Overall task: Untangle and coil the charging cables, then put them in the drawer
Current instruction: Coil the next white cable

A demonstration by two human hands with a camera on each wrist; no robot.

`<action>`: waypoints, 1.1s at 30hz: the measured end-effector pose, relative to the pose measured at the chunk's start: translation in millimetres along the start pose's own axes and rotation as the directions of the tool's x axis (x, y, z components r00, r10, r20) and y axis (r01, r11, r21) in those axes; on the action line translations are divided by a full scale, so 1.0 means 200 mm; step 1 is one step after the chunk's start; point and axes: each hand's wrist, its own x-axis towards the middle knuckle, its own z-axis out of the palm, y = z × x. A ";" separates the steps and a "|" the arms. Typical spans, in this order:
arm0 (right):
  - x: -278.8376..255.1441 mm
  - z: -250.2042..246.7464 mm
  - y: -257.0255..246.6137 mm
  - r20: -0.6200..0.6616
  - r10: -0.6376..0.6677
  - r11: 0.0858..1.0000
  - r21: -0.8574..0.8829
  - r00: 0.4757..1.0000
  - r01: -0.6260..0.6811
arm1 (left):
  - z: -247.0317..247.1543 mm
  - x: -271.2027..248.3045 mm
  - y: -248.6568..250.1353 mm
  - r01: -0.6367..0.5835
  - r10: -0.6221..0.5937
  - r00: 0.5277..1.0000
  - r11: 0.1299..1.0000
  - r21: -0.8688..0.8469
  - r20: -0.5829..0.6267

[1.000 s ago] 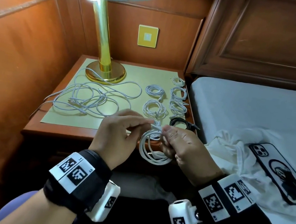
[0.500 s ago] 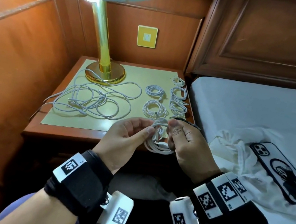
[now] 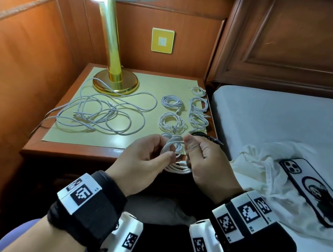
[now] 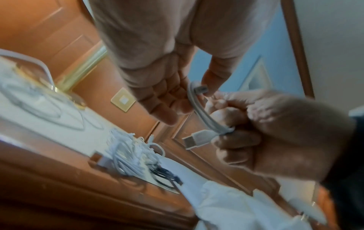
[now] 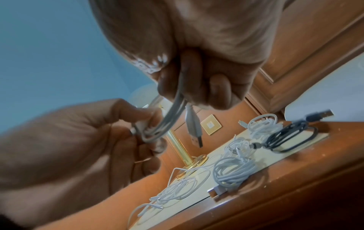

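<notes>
Both hands grasp one white cable coil (image 3: 175,155): left hand (image 3: 145,159) apparently pinching, right hand (image 3: 205,164) clenched around its loops, near nightstand (image 3: 69,152) front edge

Cables (image 3: 106,114), coils (image 3: 171,122): white. One coil (image 5: 289,137): black. Mat (image 3: 98,140): pale yellow. Bench (image 3: 69,152): red-brown wood. Lamp (image 3: 109,51): gold stem, grey shade. Switch plate (image 3: 162,40): yellow. Bed (image 3: 281,122): grey sheet. Phone (image 3: 316,192): black, white figure. Wristbands (image 3: 92,205): black, with black-and-white square markers.

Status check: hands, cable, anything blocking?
Both hands, left and right, grip one white coil. Tangle still loose on nightstand. Nothing blocking; drawer not in view.
</notes>
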 end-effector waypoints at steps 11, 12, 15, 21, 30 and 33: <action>0.17 -0.02 -0.04 -0.026 0.091 0.996 -0.021 0.995 -0.092 | -0.05 0.15 -0.01 -0.355 0.430 0.898 0.590 0.725 0.090; 0.19 -0.02 -0.05 -0.018 0.087 0.996 0.002 0.996 -0.087 | -0.07 0.17 -0.01 -0.338 0.426 0.901 0.578 0.743 0.079; 0.25 -0.01 -0.07 0.008 0.097 0.995 0.007 0.995 -0.097 | -0.11 0.21 0.01 -0.311 0.434 0.899 0.543 0.780 0.056; 0.34 -0.07 -0.08 0.081 0.193 0.961 0.184 0.978 -0.205 | -0.16 0.20 0.07 -0.114 0.126 0.989 0.981 0.158 -0.075; 0.36 -0.12 -0.10 0.158 0.271 0.827 0.466 0.949 -0.314 | -0.21 0.14 0.09 0.060 0.047 0.979 0.862 -0.503 0.198; 0.38 -0.05 -0.09 -0.019 0.232 0.903 0.375 0.973 -0.208 | -0.24 0.15 0.01 -0.014 0.058 0.986 0.964 -0.267 0.159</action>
